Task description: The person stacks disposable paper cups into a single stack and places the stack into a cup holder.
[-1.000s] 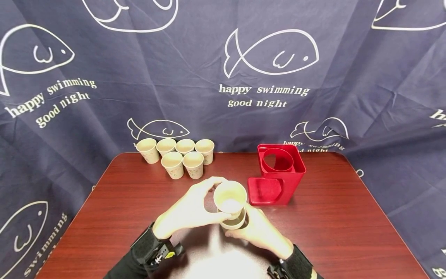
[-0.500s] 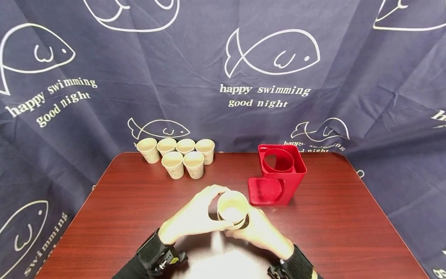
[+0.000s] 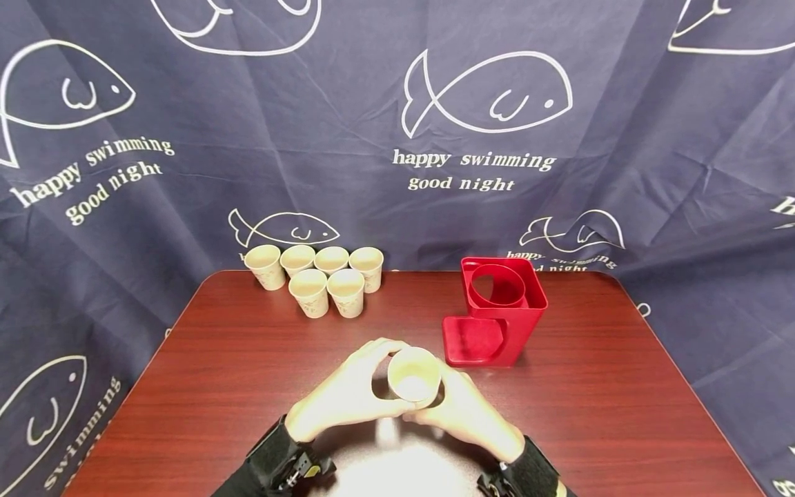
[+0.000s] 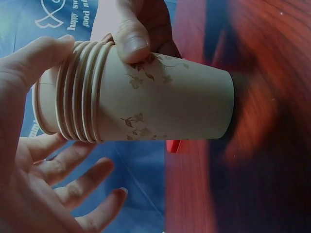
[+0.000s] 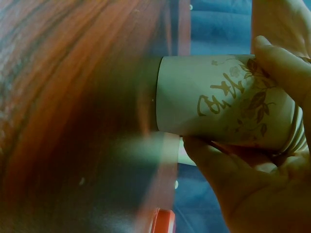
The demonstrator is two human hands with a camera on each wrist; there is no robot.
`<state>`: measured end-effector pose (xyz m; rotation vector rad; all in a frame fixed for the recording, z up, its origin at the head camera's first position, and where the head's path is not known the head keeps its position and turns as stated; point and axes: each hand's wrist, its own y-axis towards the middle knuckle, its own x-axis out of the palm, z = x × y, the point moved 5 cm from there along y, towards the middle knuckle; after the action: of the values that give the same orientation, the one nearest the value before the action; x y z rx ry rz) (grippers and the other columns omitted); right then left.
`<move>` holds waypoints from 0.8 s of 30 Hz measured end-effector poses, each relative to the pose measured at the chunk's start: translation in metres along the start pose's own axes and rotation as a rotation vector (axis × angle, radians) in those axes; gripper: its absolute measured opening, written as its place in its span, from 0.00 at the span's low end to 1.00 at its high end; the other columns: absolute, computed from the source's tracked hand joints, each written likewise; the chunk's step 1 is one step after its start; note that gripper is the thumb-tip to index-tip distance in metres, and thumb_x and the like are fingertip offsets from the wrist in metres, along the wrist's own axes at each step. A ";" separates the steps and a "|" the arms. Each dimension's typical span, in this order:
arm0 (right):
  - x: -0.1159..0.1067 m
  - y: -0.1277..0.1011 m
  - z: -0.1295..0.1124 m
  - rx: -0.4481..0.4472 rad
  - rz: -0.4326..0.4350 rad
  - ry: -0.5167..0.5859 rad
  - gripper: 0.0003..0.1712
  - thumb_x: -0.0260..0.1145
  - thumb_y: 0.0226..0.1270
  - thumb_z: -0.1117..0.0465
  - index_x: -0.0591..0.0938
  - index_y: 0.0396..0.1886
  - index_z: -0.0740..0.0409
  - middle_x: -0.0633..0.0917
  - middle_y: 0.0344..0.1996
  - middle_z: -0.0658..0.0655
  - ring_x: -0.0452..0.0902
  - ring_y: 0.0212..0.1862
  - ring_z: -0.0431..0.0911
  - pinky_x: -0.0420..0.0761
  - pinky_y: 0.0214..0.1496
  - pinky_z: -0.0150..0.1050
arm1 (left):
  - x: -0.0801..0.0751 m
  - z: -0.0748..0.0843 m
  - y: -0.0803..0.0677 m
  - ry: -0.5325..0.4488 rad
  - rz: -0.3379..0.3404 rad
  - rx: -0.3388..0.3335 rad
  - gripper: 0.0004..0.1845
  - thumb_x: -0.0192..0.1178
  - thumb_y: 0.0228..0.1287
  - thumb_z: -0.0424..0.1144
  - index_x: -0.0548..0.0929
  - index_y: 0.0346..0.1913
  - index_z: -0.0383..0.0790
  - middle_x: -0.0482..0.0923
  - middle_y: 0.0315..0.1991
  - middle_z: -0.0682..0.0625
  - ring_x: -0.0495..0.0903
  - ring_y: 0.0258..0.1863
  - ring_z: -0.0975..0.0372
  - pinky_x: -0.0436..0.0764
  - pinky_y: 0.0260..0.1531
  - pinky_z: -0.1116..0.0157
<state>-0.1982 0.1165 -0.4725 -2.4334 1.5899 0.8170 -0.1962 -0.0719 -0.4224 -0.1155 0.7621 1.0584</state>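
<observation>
Before me in the head view is a nested stack of cream paper cups (image 3: pixel 414 376), upright. In the left wrist view the stacked cups (image 4: pixel 165 102) show a brown floral print and several rims close together, the topmost rim a little apart from the others. My left hand (image 3: pixel 348 388) holds the upper cup near its rim, thumb on one side and fingertips on the other. Lower down, my right hand (image 3: pixel 466 409) grips the stack's side. The right wrist view shows the right thumb and fingers (image 5: pixel 209 160) curled round the printed lower cup (image 5: pixel 209 102).
Several separate paper cups (image 3: pixel 309 293) stand upright in two rows at the back left of the brown table (image 3: pixel 590 414). A red plastic box (image 3: pixel 522 324) with a round opening and a flat front tray is at the right. A dark blue curtain (image 3: pixel 348 138) hangs behind.
The cup in my left hand has moved down into the stack held by my right hand; the lower rim, visible earlier, is now hidden in the head view. My right hand has stayed put.
</observation>
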 end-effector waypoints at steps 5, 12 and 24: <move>-0.001 0.000 0.001 -0.017 0.005 -0.036 0.44 0.85 0.49 0.48 0.77 0.67 0.47 0.87 0.54 0.48 0.83 0.53 0.43 0.83 0.59 0.42 | 0.004 -0.010 0.000 0.037 -0.001 0.026 0.38 0.79 0.49 0.61 0.76 0.64 0.65 0.78 0.57 0.68 0.76 0.58 0.71 0.76 0.64 0.61; -0.001 -0.001 0.000 0.008 0.010 -0.037 0.43 0.86 0.46 0.45 0.78 0.64 0.43 0.87 0.51 0.43 0.82 0.51 0.38 0.83 0.57 0.39 | 0.004 -0.008 0.000 0.077 0.016 0.045 0.35 0.74 0.53 0.65 0.76 0.65 0.65 0.78 0.58 0.71 0.76 0.60 0.71 0.76 0.64 0.61; -0.002 0.000 -0.001 0.020 0.009 -0.009 0.42 0.86 0.45 0.46 0.79 0.62 0.43 0.87 0.47 0.43 0.82 0.47 0.37 0.83 0.55 0.39 | 0.005 -0.007 0.000 0.120 0.012 0.063 0.32 0.74 0.58 0.61 0.79 0.65 0.61 0.79 0.58 0.68 0.77 0.60 0.70 0.78 0.63 0.61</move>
<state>-0.1980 0.1176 -0.4709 -2.4071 1.5995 0.8091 -0.1982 -0.0716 -0.4307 -0.1216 0.9050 1.0447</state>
